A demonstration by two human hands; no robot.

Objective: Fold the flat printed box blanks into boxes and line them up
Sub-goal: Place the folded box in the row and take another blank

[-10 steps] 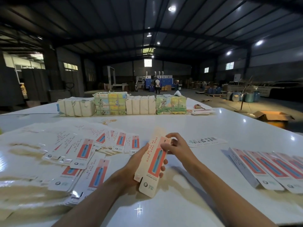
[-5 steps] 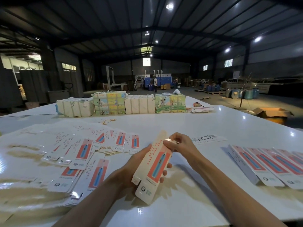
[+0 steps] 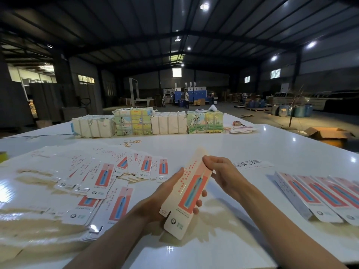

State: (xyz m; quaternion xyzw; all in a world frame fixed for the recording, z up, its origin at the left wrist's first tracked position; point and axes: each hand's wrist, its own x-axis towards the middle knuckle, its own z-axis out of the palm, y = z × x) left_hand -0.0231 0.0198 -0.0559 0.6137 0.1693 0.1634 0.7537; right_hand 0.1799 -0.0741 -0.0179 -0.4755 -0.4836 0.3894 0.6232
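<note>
above the table (image 3: 223, 152), both hands grip one box blank (image 3: 191, 191).

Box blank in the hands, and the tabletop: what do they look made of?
The box blank: thin printed paperboard, likely coated; it holds creases and shows a faint sheen. The tabletop: smooth white glossy sheet, perhaps laminate or painted board; sharp mirror-like glints. Substrate can't be told.

A dim warehouse hall under a dark pitched metal roof (image 3: 116, 26), lit by scattered ceiling lamps (image 3: 204, 6) and small bright windows (image 3: 275, 73) in the far and right walls, has a grey concrete floor (image 3: 272, 121), blue machinery (image 3: 196, 94) at the far end and a glossy white table (image 3: 233, 144) near.
</note>
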